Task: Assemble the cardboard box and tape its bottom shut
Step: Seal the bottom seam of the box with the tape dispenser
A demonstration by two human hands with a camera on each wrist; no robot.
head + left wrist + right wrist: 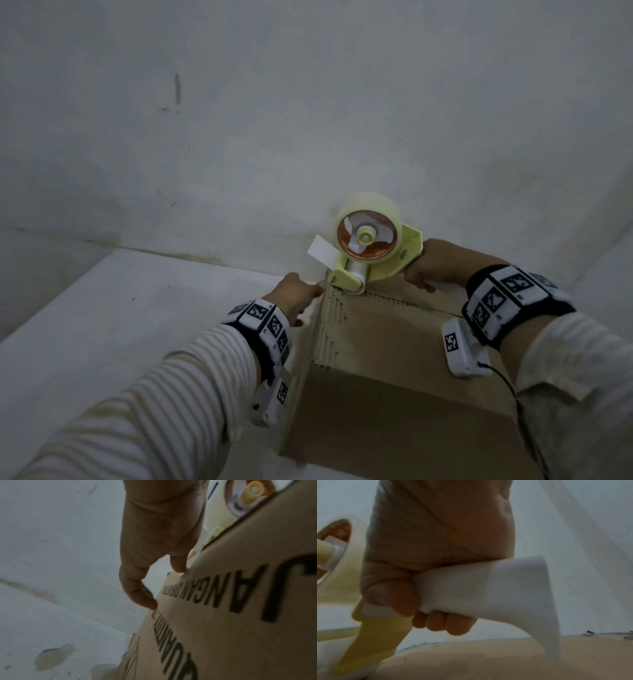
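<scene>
A brown cardboard box stands close to the wall, black print on its left side. My right hand grips the white handle of a yellow tape dispenser, fingers curled round it. The dispenser carries a clear tape roll and sits with its front roller on the box's far left top corner. A white tab sticks out from its front. My left hand lies against the box's left side just below that corner, fingertips touching the cardboard.
A white wall rises right behind the box. A white surface spreads out to the left, with peeled patches. A black cable hangs from my right wrist camera beside the box.
</scene>
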